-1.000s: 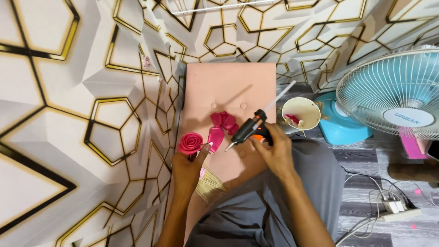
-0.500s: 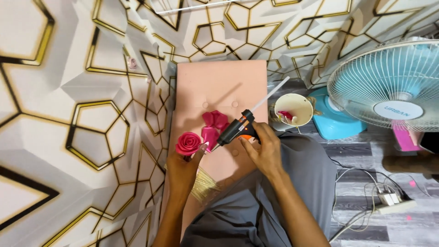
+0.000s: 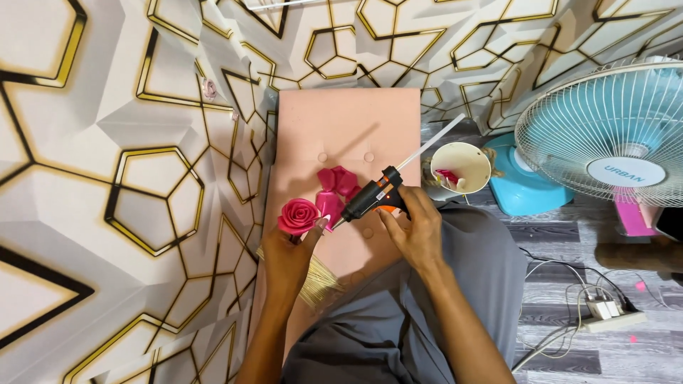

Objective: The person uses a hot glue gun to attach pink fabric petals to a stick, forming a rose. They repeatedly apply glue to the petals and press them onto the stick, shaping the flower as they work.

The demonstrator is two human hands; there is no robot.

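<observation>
meanwhile left hand (image 3: pixel 288 252) grips pink rose (image 3: pixel 298 215); right hand (image 3: pixel 414 229) grips glue gun (image 3: pixel 371 199) beside it.

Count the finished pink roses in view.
1. The rolled pink rose is held in the left hand, beside the glue gun nozzle. Loose pink petals lie on the pink cushion; more pieces may sit hidden in the cup.

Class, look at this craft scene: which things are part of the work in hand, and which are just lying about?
In use:
left hand holding the pink rose
right hand holding the black glue gun
loose pink petals
pink board

Lying about:
blue fan
cream cup
power strip
</observation>
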